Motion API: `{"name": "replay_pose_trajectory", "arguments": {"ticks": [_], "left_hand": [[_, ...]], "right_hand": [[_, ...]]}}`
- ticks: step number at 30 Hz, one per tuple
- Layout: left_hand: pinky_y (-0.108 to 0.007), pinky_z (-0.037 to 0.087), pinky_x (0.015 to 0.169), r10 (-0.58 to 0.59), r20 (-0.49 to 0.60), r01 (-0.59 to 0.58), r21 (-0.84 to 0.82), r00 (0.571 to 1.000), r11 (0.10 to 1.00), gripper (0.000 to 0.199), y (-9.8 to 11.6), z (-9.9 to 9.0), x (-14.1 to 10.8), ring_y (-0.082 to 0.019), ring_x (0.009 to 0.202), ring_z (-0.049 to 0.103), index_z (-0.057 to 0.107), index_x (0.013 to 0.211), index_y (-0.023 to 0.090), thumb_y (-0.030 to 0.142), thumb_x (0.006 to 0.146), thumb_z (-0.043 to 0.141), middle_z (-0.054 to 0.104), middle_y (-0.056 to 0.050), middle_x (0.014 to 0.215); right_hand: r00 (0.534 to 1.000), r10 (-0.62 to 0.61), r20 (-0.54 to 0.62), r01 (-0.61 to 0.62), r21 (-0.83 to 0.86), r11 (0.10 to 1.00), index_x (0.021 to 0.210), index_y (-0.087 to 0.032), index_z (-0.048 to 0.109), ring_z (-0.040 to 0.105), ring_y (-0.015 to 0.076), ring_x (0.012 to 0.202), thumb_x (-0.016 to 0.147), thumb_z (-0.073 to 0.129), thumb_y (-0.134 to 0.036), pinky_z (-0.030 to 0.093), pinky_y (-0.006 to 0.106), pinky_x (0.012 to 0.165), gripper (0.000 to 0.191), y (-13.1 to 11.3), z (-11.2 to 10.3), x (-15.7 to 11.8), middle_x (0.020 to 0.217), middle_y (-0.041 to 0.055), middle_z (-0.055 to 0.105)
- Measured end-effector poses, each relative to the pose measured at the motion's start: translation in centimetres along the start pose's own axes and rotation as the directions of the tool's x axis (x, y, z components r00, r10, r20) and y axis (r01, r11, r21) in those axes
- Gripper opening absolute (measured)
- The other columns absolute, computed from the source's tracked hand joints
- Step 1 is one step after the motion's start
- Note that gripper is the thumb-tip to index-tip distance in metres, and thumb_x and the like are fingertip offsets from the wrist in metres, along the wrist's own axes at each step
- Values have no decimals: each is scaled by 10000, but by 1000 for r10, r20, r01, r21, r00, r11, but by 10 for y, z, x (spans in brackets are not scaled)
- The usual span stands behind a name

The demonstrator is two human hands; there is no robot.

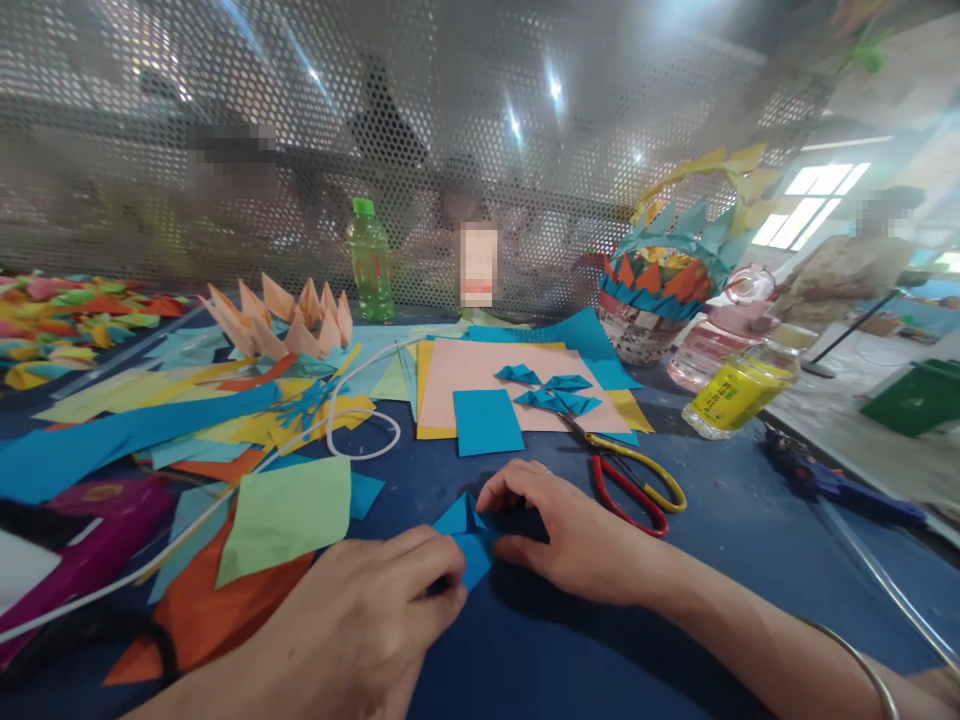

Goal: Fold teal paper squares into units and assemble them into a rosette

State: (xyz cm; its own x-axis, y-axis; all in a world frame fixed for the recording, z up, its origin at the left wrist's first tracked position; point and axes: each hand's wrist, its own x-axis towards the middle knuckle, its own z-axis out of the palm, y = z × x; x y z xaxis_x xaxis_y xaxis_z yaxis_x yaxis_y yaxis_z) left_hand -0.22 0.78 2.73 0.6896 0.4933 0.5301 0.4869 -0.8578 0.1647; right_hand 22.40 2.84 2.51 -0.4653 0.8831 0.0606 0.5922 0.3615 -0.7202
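Step in hand looks like mid-fold: blue paper (pixel 474 562) sits on the table (pixel 540 655), between both hands, a small flap standing up toward its 12 o'clock end. Clock is centred on that paper, 12 pointing away from the person. Left hand (pixel 382 590) at 8, thumb and forefinger pinching the left edge. Right hand (pixel 562 530) at 3, fingers curled, thumb and forefinger apart at the right edge; can't tell whether they grip the flap. Folded bits (pixel 562 403) at 1, on the pink sheet (pixel 442 375), probably the same fold finished. Blue square (pixel 489 424) at 12, flat, overlapping the pink sheet's near edge. Scissors (pixel 624 450) at 2, lying idle, tips by the folded bits. Green sheet (pixel 292 510) at 9, flat. Judgement: fold not done yet; next move calls for left hand pinning, right hand lining up the flap and pressing the crease sharp.
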Motion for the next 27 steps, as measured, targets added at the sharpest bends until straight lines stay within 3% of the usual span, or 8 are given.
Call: {"name": "replay_pose_trajectory", "arguments": {"ticks": [4, 9, 14, 18, 27], "left_hand": [[-251, 431, 565, 0, 41, 2, -61, 999, 998, 409, -3, -2, 0, -142, 689, 610, 668, 802, 223, -6, 810, 328, 689, -8, 877], [-255, 416, 544, 10, 42, -7, -56, 999, 998, 372, -4, -2, 0, -144, 656, 600, 652, 756, 217, 11, 784, 344, 680, -8, 814], [-259, 431, 577, 4, 100, 1, -43, 995, 999, 413, -4, -2, -2, -148, 684, 603, 670, 810, 217, -7, 790, 324, 687, -19, 879], [-257, 439, 579, 26, 123, -21, -39, 992, 999, 419, -5, -3, 0, -147, 695, 610, 669, 830, 212, -9, 798, 314, 689, -23, 893], [-277, 425, 546, 38, 91, -35, -26, 995, 999, 405, -5, -3, -1, -152, 667, 606, 656, 805, 211, -6, 781, 315, 690, -15, 864]], "right_hand": [[998, -43, 36, 43, 7, 999, 1088, -211, 606, 541, 184, 1036, 778, 713, -79, 433, 338, 940, 354, -2, -2, 0, 1094, 26, 608], [987, -131, 90, 142, -121, 982, 1116, -203, 644, 525, 180, 1027, 904, 624, -129, 421, 328, 948, 226, -7, -1, 0, 1073, 48, 589], [977, -185, 105, 203, -190, 961, 1074, -160, 647, 526, 181, 1007, 914, 616, -120, 417, 313, 926, 167, -7, 1, 1, 1038, 60, 605], [975, -205, 89, 218, -185, 958, 993, -144, 626, 538, 174, 972, 907, 638, -140, 417, 311, 910, 88, -7, 2, 1, 995, 51, 620], [979, -191, 75, 202, -169, 965, 974, -163, 599, 541, 173, 968, 878, 667, -119, 427, 300, 871, 126, -11, 3, 0, 1004, 33, 622]]}}
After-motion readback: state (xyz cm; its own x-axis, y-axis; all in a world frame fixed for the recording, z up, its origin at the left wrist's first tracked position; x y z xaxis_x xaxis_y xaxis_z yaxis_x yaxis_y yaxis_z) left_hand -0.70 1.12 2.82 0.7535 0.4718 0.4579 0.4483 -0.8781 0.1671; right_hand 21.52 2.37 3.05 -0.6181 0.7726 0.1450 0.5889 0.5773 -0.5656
